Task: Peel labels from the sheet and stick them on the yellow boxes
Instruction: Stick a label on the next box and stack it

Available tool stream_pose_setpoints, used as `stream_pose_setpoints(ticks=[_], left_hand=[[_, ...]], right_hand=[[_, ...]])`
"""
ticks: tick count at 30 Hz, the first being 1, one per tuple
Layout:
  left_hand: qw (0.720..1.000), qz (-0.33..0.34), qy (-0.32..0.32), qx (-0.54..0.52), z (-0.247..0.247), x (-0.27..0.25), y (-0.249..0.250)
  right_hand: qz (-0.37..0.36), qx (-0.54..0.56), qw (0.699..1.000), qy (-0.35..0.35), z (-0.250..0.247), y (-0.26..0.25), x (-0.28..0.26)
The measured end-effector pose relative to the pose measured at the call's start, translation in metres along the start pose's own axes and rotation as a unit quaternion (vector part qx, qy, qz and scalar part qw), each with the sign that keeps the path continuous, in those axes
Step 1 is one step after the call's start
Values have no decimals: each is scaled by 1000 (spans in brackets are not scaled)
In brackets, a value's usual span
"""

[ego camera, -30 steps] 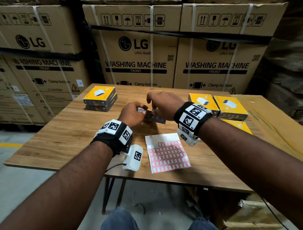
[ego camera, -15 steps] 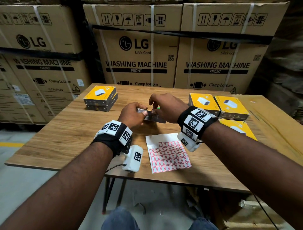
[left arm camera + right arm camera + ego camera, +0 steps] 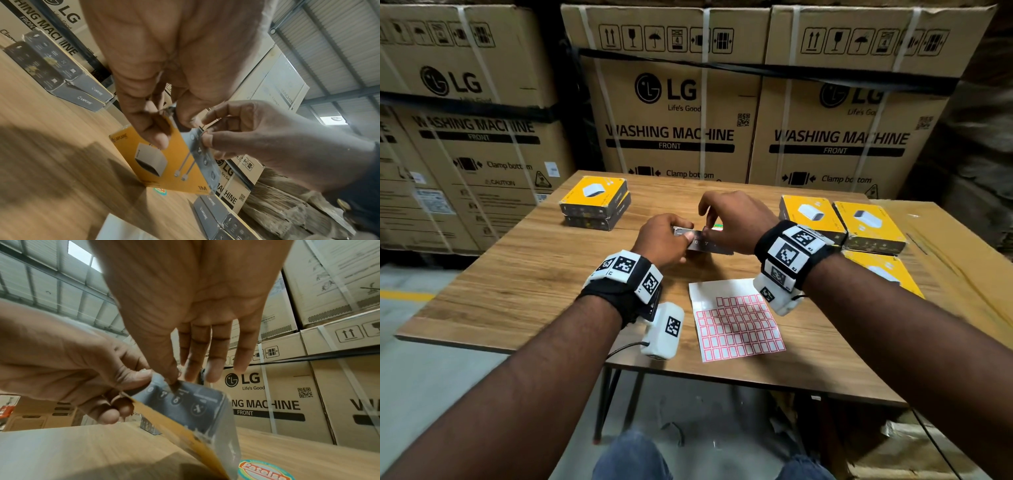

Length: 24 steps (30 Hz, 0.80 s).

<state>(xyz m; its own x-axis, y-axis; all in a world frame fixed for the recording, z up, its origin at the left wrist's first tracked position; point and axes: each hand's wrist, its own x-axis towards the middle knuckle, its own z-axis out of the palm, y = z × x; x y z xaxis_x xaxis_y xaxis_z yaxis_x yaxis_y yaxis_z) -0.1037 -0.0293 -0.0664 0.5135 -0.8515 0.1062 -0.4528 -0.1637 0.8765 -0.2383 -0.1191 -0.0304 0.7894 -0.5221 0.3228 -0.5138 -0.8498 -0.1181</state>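
Note:
My left hand [image 3: 664, 236] grips a yellow box [image 3: 170, 162] by its left end and holds it tilted on one edge on the table, grey side [image 3: 709, 245] up. My right hand [image 3: 736, 222] pinches the top of that box. Its thumb presses on the grey side [image 3: 191, 404] and its fingers reach over the far edge. I see no label under the thumb. The white label sheet [image 3: 736, 329], with rows of red-bordered labels, lies flat near the table's front edge, below my right wrist.
Two yellow boxes [image 3: 594, 202] are stacked at the table's back left. More yellow boxes [image 3: 811, 214] [image 3: 866, 222] [image 3: 883, 270] lie at the right. A round coloured sticker [image 3: 265, 470] sits on the wooden table [image 3: 534, 274] behind the held box. Big LG cartons [image 3: 671, 102] wall off the back.
My right hand has shifted slightly to the right along the box's grey side. The left hand and the box have stayed where they were.

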Motion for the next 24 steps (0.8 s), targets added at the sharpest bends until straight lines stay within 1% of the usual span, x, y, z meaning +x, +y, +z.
stream_pose_setpoints(ticks=[4,7,8,9,11,12,14,16,17,19,21,24], left_hand=[[1000,-12,1,2,-4,1,-1],[1000,-17,-1,-2,-5,2,-2],[1000,-17,-1,-4,-5,3,-2],[1000,-17,-1,-6,-5,3,-2],[1000,-22,0,-8,-5,5,-3],[1000,-23,3,-9,-4,6,-3],[1000,-25,9,-9,-3,8,-3],[999,-24,18,-10,0,10,-5],[999,-25,22,-13,1,10,-5],[999,-28,26,-21,4,12,-7],[999,-33,28,-29,6,13,-8],[998,-36,29,-38,7,16,-10]], right_hand=[[44,95,994,-37,7,9,0],[72,165,983,-45,16,17,-2],[89,199,975,-49,20,21,-2],[108,248,961,-57,25,23,-3],[149,358,919,-65,35,26,-5],[165,402,899,-58,38,27,-6],[191,477,857,-40,44,25,-6],[206,526,824,-38,45,22,-5],[211,538,815,-40,46,20,-4],[216,550,806,-34,47,17,-3],[224,558,799,-16,50,16,-3],[229,586,777,4,53,15,-4]])
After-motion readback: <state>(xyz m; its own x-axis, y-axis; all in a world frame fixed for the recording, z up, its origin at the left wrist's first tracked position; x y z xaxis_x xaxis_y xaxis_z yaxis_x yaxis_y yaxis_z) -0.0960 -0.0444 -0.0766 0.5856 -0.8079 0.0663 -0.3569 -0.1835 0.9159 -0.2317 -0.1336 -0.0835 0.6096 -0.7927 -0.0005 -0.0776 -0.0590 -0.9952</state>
